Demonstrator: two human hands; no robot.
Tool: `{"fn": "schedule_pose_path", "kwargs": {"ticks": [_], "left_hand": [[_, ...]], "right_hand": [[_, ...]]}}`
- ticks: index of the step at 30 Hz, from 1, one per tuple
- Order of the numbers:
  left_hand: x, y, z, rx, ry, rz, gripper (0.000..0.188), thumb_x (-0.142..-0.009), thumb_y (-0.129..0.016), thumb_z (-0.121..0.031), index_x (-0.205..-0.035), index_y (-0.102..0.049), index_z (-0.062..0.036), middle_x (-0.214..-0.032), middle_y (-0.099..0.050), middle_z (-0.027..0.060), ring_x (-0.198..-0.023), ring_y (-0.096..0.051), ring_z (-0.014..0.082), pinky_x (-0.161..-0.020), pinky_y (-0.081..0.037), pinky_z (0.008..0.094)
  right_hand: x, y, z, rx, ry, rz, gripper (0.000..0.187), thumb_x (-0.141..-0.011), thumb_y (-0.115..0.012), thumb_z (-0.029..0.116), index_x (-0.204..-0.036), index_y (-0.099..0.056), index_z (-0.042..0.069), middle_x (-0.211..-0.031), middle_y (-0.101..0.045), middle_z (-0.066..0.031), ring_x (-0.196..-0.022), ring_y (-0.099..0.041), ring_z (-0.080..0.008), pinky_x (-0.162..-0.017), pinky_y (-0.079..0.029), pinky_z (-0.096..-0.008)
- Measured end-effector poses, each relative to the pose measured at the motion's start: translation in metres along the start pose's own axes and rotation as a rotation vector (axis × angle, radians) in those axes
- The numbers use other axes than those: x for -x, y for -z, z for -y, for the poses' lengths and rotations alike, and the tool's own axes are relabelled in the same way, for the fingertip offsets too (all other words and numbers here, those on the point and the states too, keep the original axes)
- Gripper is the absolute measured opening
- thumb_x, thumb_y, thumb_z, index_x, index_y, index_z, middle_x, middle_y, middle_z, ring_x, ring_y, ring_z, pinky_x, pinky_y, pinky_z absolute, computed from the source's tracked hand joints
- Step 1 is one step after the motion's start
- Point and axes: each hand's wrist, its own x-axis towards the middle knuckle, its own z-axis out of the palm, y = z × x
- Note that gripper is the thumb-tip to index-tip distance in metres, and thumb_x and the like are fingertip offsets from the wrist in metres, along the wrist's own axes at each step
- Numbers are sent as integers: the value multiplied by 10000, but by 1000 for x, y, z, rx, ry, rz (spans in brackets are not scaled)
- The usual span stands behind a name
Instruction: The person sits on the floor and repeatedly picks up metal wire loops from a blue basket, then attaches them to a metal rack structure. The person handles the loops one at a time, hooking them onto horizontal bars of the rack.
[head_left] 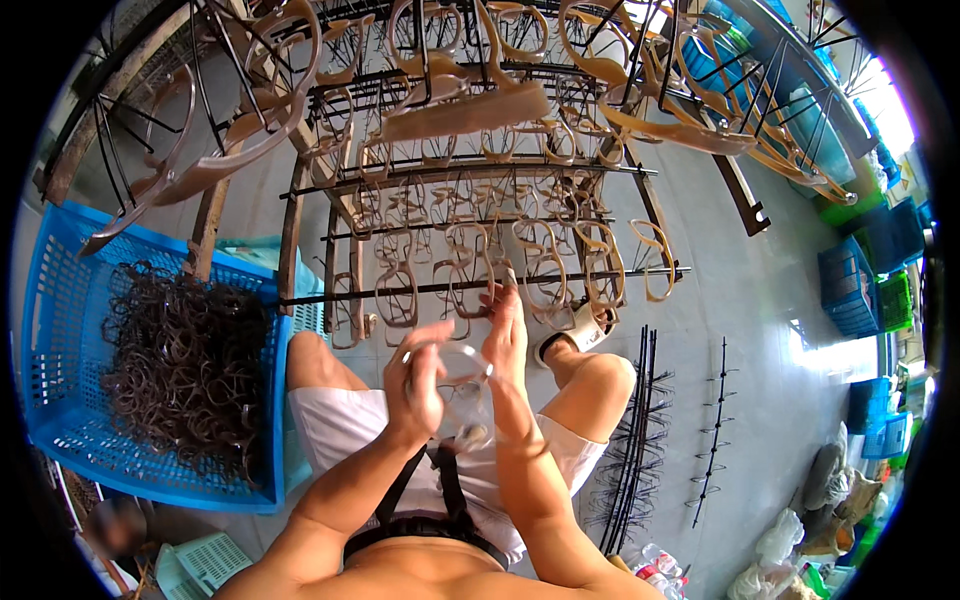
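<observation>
In front of my lap, my left hand (418, 385) is closed on a pale, translucent eyeglass frame (470, 378), smeared by motion. Its rims lie between my two wrists. My right hand (507, 335) reaches forward to the lowest front bar (430, 290) of a rack, with its fingers stretched out. Its fingertips are beside the hanging frames there; whether they touch one is hard to see. Rows of brown and amber eyeglass frames (540, 265) hang from the rack's black rods. Larger-looking frames (465, 110) hang close above, in the upper view.
To my left stands a blue plastic crate (60, 400) heaped with dark, curled pieces (185, 370). Black rods with thin wire prongs (635, 440) lie on the floor at right, beside another rod (713, 430). Bags (780, 540) and blue baskets (848, 290) line the right side.
</observation>
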Motion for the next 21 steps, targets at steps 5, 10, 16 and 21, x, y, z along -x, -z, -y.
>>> {"fn": "schedule_pose_path", "kwargs": {"ticks": [5, 10, 16, 21], "left_hand": [[38, 50, 0, 107, 246, 102, 448, -972, -359, -318, -655, -452, -16, -622, -531, 85, -558, -508, 111, -537, -414, 238], [34, 82, 3, -307, 14, -3, 303, -942, -403, -168, -697, -458, 2, -497, -458, 59, -426, -485, 138, -409, -385, 269], [11, 116, -20, -130, 99, 185, 137, -901, -541, -125, -911, -560, 11, -617, -569, 45, -539, -588, 95, -488, -486, 244], [15, 161, -6, 127, 190, 434, 265, -921, -534, -279, -944, -620, -29, -591, -523, 10, -498, -483, 58, -462, -403, 202]], "right_hand": [[55, 16, 42, 194, 70, 1, 392, -992, -311, 248, -1207, -452, -47, -1113, -519, -119, -1019, -516, -207, -911, -396, -307], [97, 23, 65, -246, -507, 855, 511, -964, -422, 358, -1302, -372, -21, -1169, -513, -112, -1065, -490, -183, -895, -414, -329], [100, -13, 69, -223, -715, 766, 280, -903, -569, 242, -996, -579, -22, -768, -578, -36, -730, -549, -118, -645, -438, -231], [95, -38, 52, -190, -607, 687, 256, -932, -526, 219, -946, -593, -27, -803, -576, -31, -735, -494, -83, -672, -414, -227]]}}
